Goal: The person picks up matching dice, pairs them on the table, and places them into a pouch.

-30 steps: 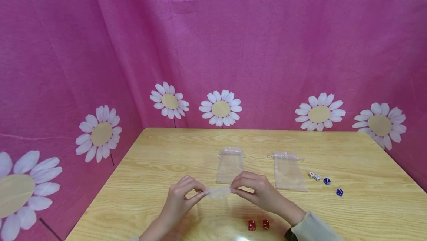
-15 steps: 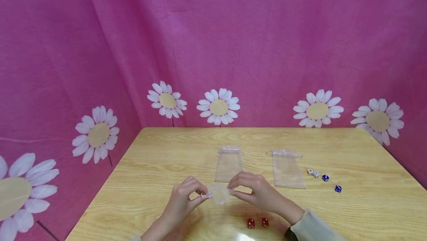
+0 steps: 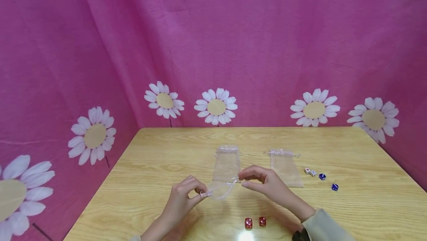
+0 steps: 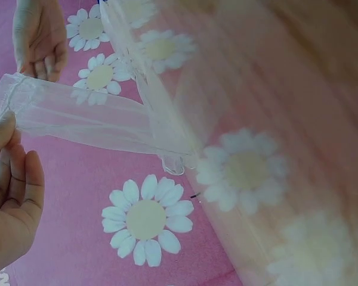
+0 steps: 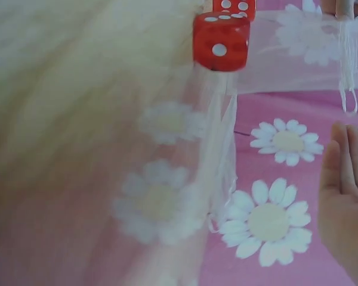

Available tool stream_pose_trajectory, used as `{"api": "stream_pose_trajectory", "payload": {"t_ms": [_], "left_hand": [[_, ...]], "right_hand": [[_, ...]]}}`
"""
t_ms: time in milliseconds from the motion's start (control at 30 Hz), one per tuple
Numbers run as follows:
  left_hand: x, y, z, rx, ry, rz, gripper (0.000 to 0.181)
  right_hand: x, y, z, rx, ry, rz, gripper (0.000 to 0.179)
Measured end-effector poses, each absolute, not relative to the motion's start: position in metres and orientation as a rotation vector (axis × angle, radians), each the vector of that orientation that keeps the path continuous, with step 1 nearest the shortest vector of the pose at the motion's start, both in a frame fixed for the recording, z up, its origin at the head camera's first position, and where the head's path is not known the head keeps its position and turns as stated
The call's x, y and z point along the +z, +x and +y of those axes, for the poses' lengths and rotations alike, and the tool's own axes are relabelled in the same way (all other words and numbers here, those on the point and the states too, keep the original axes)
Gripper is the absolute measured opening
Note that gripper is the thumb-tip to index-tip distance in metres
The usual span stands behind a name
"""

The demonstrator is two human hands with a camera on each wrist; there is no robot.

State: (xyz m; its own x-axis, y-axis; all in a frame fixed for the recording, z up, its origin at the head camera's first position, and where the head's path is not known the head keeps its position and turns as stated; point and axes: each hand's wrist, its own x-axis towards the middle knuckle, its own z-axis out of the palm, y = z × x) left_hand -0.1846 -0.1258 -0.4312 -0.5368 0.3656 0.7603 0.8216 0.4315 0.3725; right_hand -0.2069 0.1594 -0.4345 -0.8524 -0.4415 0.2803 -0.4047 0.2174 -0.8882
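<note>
Here's the left hand (image 3: 181,198), thumb and fingers pinching a sheer bag (image 3: 218,192) that hangs between the two hands! Over at the right hand (image 3: 267,186), thumb and fingers stand apart, right beside the white drawstring (image 3: 231,186), though whether the fingertips touch it I can't tell. Two red dice (image 3: 248,223) sit on the counter (image 3: 160,159) on the near side of the right hand, flat bags (image 3: 227,161) lie beyond both hands, and off to its right come white dice (image 3: 307,171) and blue dice (image 3: 322,177).
</note>
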Motion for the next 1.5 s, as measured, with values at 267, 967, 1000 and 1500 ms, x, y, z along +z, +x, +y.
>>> {"api": "stream_pose_trajectory", "payload": {"t_ms": [267, 967, 1000, 1500], "left_hand": [[-0.433, -0.184, -0.125, -1.022, -1.000, -2.099, 0.022], [-0.430, -0.188, -0.123, -1.035, -1.027, -2.089, 0.016], [-0.430, -0.188, -0.123, -1.033, -1.030, -2.085, 0.018], [-0.430, -0.187, -0.125, -1.043, -1.043, -2.092, 0.010]], "right_hand": [[-0.441, -0.205, 0.181, -1.813, -0.622, 2.279, 0.041], [-0.446, -0.173, 0.202, -0.997, -1.258, 2.699, 0.017], [-0.446, -0.171, 0.201, -0.960, -1.283, 2.699, 0.017], [-0.449, -0.160, 0.193, -0.581, -1.577, 2.857, 0.009]]}}
